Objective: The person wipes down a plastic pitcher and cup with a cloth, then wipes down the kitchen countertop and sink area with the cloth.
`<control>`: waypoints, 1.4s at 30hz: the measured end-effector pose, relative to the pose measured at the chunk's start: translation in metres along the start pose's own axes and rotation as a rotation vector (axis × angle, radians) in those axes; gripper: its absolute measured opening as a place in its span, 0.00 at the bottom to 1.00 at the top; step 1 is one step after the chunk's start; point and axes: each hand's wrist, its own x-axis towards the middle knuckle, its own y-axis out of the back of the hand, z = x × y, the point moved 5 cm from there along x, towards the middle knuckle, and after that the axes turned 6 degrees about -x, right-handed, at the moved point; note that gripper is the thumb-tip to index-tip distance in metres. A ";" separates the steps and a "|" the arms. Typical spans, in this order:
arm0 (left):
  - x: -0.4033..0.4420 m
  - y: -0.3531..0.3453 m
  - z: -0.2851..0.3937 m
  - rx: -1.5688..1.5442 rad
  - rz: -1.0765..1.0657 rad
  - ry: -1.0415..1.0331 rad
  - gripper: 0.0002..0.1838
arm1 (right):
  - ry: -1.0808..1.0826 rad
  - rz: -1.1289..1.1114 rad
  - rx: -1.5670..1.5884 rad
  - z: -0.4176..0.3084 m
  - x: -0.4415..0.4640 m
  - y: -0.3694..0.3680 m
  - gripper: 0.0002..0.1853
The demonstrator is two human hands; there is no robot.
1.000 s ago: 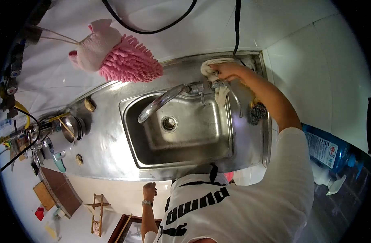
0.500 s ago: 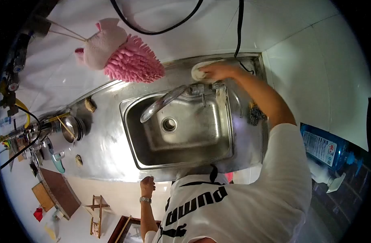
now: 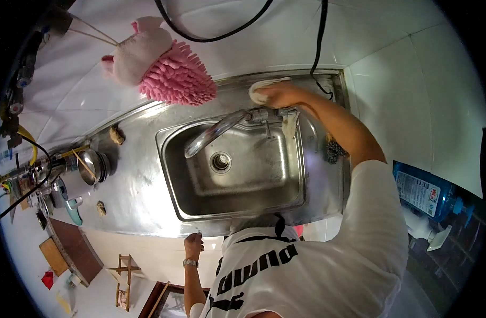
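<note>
My right hand [image 3: 281, 96] is closed on a pale cloth [image 3: 260, 91] and presses it on the steel counter [image 3: 139, 175] behind the faucet [image 3: 216, 132], near the back wall. Part of the cloth lies under my fingers, out of sight. Below the faucet is the steel sink [image 3: 237, 175], with a round drain in its bottom. My left hand [image 3: 193, 245], with a watch on the wrist, hangs by the counter's front edge. Its fingers are curled in, and I see nothing held in them.
A pink chenille hand towel [image 3: 177, 74] hangs at the back wall. Metal bowls [image 3: 92, 168] and utensils crowd the left end. Two small brownish lumps lie on the counter. A dark scrubber [image 3: 336, 152] sits right of the sink, and a blue bottle [image 3: 420, 191] stands farther right.
My right hand has shifted slightly left with the cloth, along the strip behind the faucet. My left hand stays almost where it was. The view has moved a little.
</note>
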 end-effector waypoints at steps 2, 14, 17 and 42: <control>-0.002 0.008 -0.029 -0.037 0.034 0.127 0.14 | -0.124 -0.093 -0.009 0.016 -0.023 -0.004 0.31; 0.017 -0.001 -0.020 -0.053 -0.105 -0.080 0.14 | -0.044 0.014 -0.054 0.008 0.028 -0.021 0.32; 0.016 -0.006 0.008 0.017 -0.065 -0.072 0.14 | -0.143 0.044 0.145 0.018 0.002 -0.022 0.29; 0.030 0.010 -0.083 0.070 -0.092 0.177 0.14 | -0.930 0.286 -0.038 0.067 -0.082 -0.048 0.35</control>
